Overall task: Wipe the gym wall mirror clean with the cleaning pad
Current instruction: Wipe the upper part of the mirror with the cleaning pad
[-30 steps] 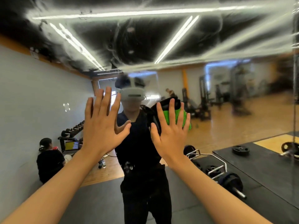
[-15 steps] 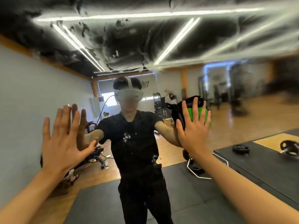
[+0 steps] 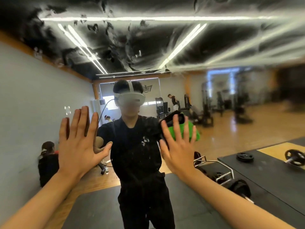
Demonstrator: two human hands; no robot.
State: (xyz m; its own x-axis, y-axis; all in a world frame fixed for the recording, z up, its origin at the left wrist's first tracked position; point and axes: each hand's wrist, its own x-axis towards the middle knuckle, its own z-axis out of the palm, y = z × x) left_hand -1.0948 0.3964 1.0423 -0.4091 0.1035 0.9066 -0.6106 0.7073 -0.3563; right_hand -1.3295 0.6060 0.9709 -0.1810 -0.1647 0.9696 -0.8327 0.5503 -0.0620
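The wall mirror (image 3: 148, 47) fills the view, with wet streaks and smears across its upper part and small white specks (image 3: 145, 140) at chest height. My right hand (image 3: 179, 146) presses the green cleaning pad (image 3: 189, 128) flat against the glass, fingers straight and spread. The pad's black strap (image 3: 171, 119) shows above my fingertips. My left hand (image 3: 79, 142) is raised to the left at the same height, palm toward the mirror and fingers spread, holding nothing. I cannot tell if it touches the glass. My reflection stands between both hands.
All else appears as reflection. A barbell (image 3: 214, 171) and weight plates (image 3: 245, 157) lie on black mats at the right. A person (image 3: 47, 162) sits by the grey wall at the lower left. Gym machines (image 3: 206, 109) stand on the wooden floor.
Over the last half second my right hand slid the pad left and down on the glass. My left hand shifted right and slightly up.
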